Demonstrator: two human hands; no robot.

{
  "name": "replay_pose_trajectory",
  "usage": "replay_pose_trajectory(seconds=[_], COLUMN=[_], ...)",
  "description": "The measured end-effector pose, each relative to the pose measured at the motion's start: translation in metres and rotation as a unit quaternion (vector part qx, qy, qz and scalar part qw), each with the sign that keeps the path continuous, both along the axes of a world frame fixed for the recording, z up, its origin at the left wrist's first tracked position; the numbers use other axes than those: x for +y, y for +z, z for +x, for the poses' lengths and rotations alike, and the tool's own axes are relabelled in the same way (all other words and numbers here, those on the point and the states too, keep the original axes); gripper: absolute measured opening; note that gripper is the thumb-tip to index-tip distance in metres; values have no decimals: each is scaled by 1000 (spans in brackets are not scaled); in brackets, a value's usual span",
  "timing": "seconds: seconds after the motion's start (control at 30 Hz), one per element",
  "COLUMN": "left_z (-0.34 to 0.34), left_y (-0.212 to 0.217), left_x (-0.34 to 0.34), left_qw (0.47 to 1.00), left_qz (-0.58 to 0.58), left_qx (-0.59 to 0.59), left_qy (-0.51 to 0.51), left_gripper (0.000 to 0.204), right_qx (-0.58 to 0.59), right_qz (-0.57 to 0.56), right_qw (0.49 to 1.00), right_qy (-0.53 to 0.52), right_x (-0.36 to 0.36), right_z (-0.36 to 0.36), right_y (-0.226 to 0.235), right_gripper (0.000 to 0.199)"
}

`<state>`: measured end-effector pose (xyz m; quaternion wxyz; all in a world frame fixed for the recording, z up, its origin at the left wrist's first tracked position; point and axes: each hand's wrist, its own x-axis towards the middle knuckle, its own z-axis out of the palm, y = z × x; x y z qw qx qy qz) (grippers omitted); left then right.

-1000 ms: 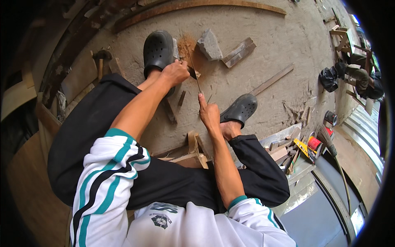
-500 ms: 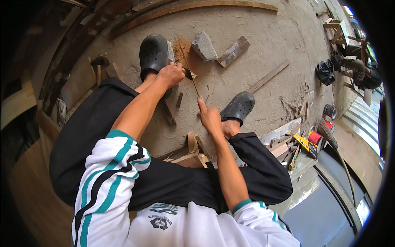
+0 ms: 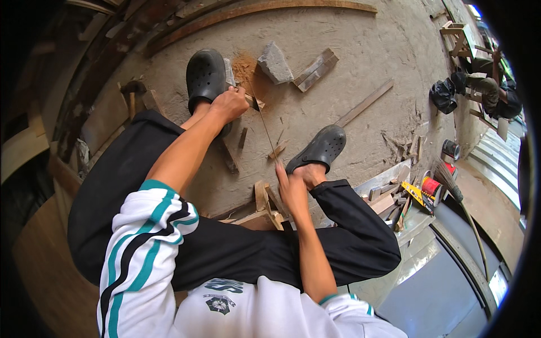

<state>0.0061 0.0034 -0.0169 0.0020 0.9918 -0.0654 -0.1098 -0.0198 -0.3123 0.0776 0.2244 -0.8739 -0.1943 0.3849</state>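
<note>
A thin saw blade (image 3: 261,116), seen nearly edge-on, runs from the orange sawdust toward my right hand (image 3: 292,190). That hand is closed round the saw's near end, with its index finger stretched along it; the handle is hidden. My left hand (image 3: 230,105) is closed on a small piece of wood (image 3: 255,102) beside my left clog (image 3: 206,76). The blade crosses close by the end of this wood; exact contact is too small to tell. My right clog (image 3: 321,147) rests just beyond my right hand, and a small wood offcut (image 3: 278,149) lies beside the blade.
Past the blade lie a heap of sawdust (image 3: 244,66), a grey concrete block (image 3: 275,63) and a short wood block (image 3: 315,70). A long strip (image 3: 366,103) lies to the right. Wood scraps, paint cans (image 3: 431,188) and a broom (image 3: 449,181) stand right. Another person (image 3: 487,87) sits far right.
My right hand has drawn the saw back toward me, uncovering the small offcut beside the blade. The left hand keeps its grip on the wood, and the view has shifted slightly.
</note>
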Motion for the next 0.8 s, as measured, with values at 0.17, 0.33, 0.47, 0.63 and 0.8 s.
replay_pose_trajectory(seconds=[0.17,0.33,0.47,0.63,0.8], left_z=[-5,14,3,11,6], left_y=[3,3,10,9,3], left_x=[-1,-5,8,-4,-2], left_qw=[1000,999,1000,998,998], left_qz=[-19,-29,-6,-30,-44], left_qx=[12,37,28,49,42], left_qy=[9,6,2,10,15], left_gripper=[17,19,19,20,20], right_qx=[3,57,54,28,47], right_qz=[5,-31,2,-16,1], right_qw=[999,991,989,995,990], right_qy=[-35,-118,-141,-99,-135], right_x=[-11,63,-20,41,54], right_z=[-7,43,-19,28,29], right_y=[-4,-23,25,-39,-32], right_gripper=[43,78,73,73,69])
